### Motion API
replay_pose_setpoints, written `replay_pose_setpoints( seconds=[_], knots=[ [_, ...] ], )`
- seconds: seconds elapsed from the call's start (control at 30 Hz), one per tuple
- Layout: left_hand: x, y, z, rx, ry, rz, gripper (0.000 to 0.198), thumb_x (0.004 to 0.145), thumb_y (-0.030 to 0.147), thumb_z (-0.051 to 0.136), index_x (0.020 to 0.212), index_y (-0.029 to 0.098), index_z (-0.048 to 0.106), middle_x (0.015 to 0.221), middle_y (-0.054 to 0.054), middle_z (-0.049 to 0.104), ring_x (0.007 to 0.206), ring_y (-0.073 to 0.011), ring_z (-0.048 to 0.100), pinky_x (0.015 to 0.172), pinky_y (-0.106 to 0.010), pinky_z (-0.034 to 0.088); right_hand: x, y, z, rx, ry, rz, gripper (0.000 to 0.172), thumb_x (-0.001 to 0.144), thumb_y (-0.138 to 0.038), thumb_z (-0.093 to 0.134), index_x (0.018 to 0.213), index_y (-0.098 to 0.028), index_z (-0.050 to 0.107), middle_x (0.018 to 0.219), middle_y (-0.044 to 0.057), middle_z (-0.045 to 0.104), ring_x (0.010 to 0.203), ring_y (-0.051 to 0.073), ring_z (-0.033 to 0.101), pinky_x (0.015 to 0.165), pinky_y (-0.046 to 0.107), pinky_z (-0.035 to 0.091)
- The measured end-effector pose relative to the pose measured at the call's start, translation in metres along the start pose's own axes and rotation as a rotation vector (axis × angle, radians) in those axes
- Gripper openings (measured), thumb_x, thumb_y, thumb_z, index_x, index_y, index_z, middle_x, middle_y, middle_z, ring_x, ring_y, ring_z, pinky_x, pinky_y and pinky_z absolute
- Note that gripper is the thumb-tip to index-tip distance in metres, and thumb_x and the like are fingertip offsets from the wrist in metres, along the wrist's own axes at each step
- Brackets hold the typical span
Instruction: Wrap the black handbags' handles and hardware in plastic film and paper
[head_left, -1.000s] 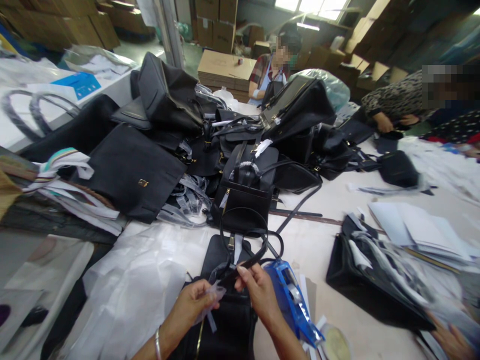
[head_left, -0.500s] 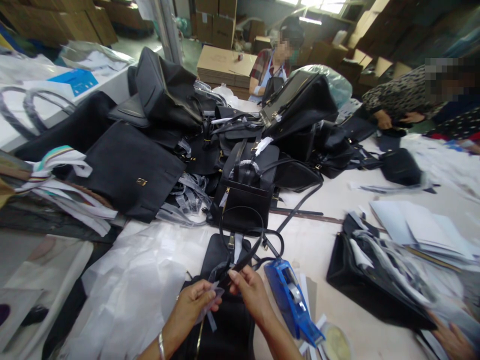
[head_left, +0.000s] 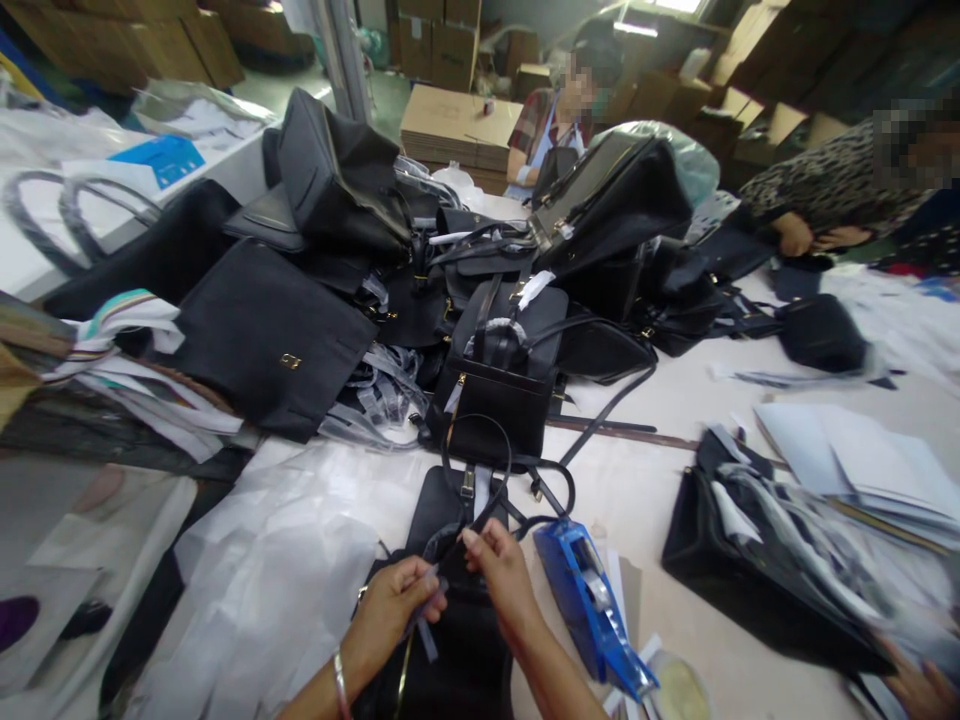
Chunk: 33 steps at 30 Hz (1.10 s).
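A black handbag (head_left: 465, 660) with a gold zip lies in front of me, under both hands. My left hand (head_left: 401, 605) is closed in a pinch on a clear plastic strip (head_left: 427, 640), whose end hangs below the fingers. Thumb and fingers of my right hand (head_left: 501, 572) pinch a thin black strap (head_left: 508, 465) that loops up and away over the bag. The exact grip point is partly hidden by the fingers. To the right of my right hand stands a blue tape dispenser (head_left: 589, 610).
Thin white wrapping sheets (head_left: 277, 570) lie at the left. Black bags (head_left: 495, 400) are heaped across the far side. An open black bag (head_left: 750, 570) stuffed with wrapping stands at the right, near another person's hand (head_left: 919, 690). Two co-workers are beyond the table.
The whole view has shifted slightly, so most things appear a little farther right. The clear plastic at my left hand looks narrower and more gathered. Both hands keep their pinch.
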<state>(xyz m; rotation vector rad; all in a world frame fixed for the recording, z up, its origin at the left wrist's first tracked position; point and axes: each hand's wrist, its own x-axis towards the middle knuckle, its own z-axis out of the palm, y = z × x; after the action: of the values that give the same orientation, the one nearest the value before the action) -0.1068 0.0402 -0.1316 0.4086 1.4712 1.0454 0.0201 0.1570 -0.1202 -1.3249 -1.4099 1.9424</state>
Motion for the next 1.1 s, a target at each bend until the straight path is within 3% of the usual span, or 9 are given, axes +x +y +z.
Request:
replay_pose_setpoints(
  seconds=[0.2, 0.37, 0.47, 0.6, 0.7, 0.83, 0.9, 1.0, 1.1],
  knots=[
    [0.010, 0.009, 0.001, 0.127, 0.009, 0.071, 0.037, 0.085, 0.046, 0.047, 0.078, 0.014, 0.063, 0.068, -0.005, 0.069, 0.057, -0.0156, 0.062, 0.058, -0.026, 0.046, -0.003, 0.028, 0.023, 0.073, -0.118, 0.075, 0.031, 0.076, -0.048, 0.063, 0.077, -0.018, 0.054, 0.062, -0.005, 0.050, 0.057, 0.011, 0.049, 0.055, 0.022, 0.039],
    [0.038, 0.040, -0.009, 0.234, 0.068, 0.223, 0.026, 0.081, 0.039, 0.054, 0.069, 0.017, 0.063, 0.067, 0.001, 0.063, 0.067, -0.0147, 0.060, 0.066, -0.025, 0.045, 0.010, 0.017, 0.026, 0.153, -0.213, 0.103, 0.040, 0.075, -0.047, 0.066, 0.103, -0.021, 0.051, 0.079, -0.001, 0.061, 0.072, 0.014, 0.060, 0.059, 0.023, 0.045],
    [0.064, 0.061, -0.016, 0.264, 0.086, 0.289, 0.020, 0.075, 0.035, 0.061, 0.066, 0.017, 0.064, 0.076, 0.000, 0.062, 0.072, -0.0140, 0.059, 0.064, -0.023, 0.045, 0.026, 0.009, 0.035, 0.144, -0.159, 0.065, 0.037, 0.073, -0.040, 0.067, 0.099, -0.019, 0.052, 0.078, 0.000, 0.063, 0.066, 0.013, 0.060, 0.054, 0.021, 0.045],
    [0.092, 0.074, -0.026, 0.301, 0.040, 0.290, 0.022, 0.075, 0.035, 0.060, 0.068, 0.015, 0.066, 0.055, 0.002, 0.058, 0.047, -0.0110, 0.053, 0.047, -0.022, 0.043, 0.053, 0.013, 0.056, 0.119, -0.049, 0.071, 0.022, 0.073, -0.034, 0.062, 0.083, -0.017, 0.053, 0.068, 0.001, 0.066, 0.051, 0.009, 0.055, 0.045, 0.019, 0.042],
    [0.095, 0.074, -0.039, 0.338, 0.140, 0.332, 0.021, 0.077, 0.032, 0.059, 0.081, 0.014, 0.069, 0.072, -0.003, 0.067, 0.065, -0.0153, 0.063, 0.061, -0.026, 0.051, 0.074, 0.021, 0.067, 0.102, -0.019, 0.104, 0.019, 0.070, -0.030, 0.065, 0.076, -0.017, 0.053, 0.060, 0.000, 0.065, 0.045, 0.009, 0.054, 0.040, 0.019, 0.041],
    [0.057, 0.058, -0.072, 0.412, 0.388, 0.364, 0.030, 0.082, 0.033, 0.054, 0.108, 0.020, 0.062, 0.119, -0.008, 0.061, 0.105, -0.0196, 0.059, 0.089, -0.032, 0.047, 0.095, 0.034, 0.066, 0.094, 0.049, 0.171, 0.019, 0.065, -0.028, 0.068, 0.070, -0.016, 0.054, 0.053, 0.000, 0.062, 0.039, 0.009, 0.051, 0.037, 0.020, 0.042],
    [0.021, 0.036, -0.091, 0.463, 0.488, 0.301, 0.027, 0.086, 0.038, 0.047, 0.101, 0.021, 0.062, 0.107, -0.007, 0.065, 0.099, -0.0202, 0.062, 0.085, -0.033, 0.049, 0.098, 0.038, 0.061, 0.118, 0.075, 0.192, 0.022, 0.064, -0.027, 0.069, 0.077, -0.015, 0.057, 0.058, 0.001, 0.065, 0.044, 0.011, 0.057, 0.040, 0.021, 0.047],
    [-0.036, -0.012, -0.111, 0.529, 0.593, 0.147, 0.029, 0.088, 0.042, 0.041, 0.086, 0.021, 0.060, 0.078, -0.003, 0.067, 0.070, -0.0204, 0.066, 0.067, -0.032, 0.052, 0.085, 0.041, 0.050, 0.177, 0.094, 0.203, 0.042, 0.065, -0.029, 0.071, 0.101, -0.015, 0.054, 0.079, 0.006, 0.071, 0.061, 0.015, 0.066, 0.053, 0.025, 0.055],
    [-0.066, -0.064, -0.112, 0.707, 0.698, -0.055, 0.027, 0.083, 0.043, 0.047, 0.091, 0.019, 0.057, 0.088, -0.008, 0.066, 0.084, -0.0263, 0.066, 0.076, -0.038, 0.050, 0.056, 0.042, 0.040, 0.168, 0.061, 0.207, 0.047, 0.067, -0.038, 0.071, 0.104, -0.015, 0.052, 0.083, 0.008, 0.071, 0.063, 0.016, 0.066, 0.054, 0.026, 0.054]
  ],
)
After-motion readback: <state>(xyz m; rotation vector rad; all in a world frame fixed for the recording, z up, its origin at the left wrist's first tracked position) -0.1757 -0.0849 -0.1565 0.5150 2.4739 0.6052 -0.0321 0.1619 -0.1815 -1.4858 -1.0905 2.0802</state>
